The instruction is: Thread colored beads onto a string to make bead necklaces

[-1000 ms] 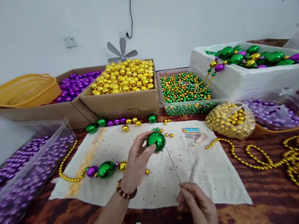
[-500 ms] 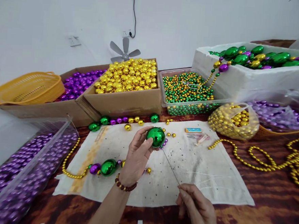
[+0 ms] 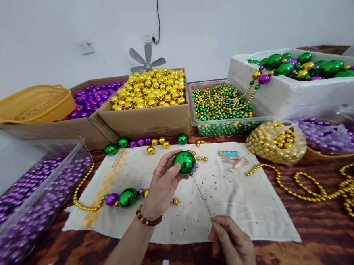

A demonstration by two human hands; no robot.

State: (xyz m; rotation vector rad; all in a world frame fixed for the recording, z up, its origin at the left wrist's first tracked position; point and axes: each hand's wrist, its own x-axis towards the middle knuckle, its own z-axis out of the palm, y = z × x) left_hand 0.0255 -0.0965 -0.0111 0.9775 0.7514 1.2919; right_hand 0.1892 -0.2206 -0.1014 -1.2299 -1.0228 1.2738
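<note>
My left hand [image 3: 164,184] is closed around a big shiny green bead [image 3: 184,162], thumb in front and fingers behind, above the white cloth [image 3: 221,192]. My right hand [image 3: 231,243] pinches the lower end of a long thin needle [image 3: 202,197], whose upper end meets the underside of the green bead. Whether the tip is inside the bead I cannot tell. Small purple beads [image 3: 197,166] show just behind it. Left of my wrist lies a strung bead strand [image 3: 128,197] of green, purple and gold, partly hidden by my forearm.
Behind the cloth stand a carton of gold beads [image 3: 144,118], a clear tub of small green and gold beads [image 3: 225,130] and a white foam box [image 3: 258,89]. A bin of purple beads [image 3: 38,203] is at left. Gold bead chains [image 3: 312,194] lie at right.
Both hands keep almost the same pose, with the green bead and needle held as before. The whole view has shifted very slightly.
</note>
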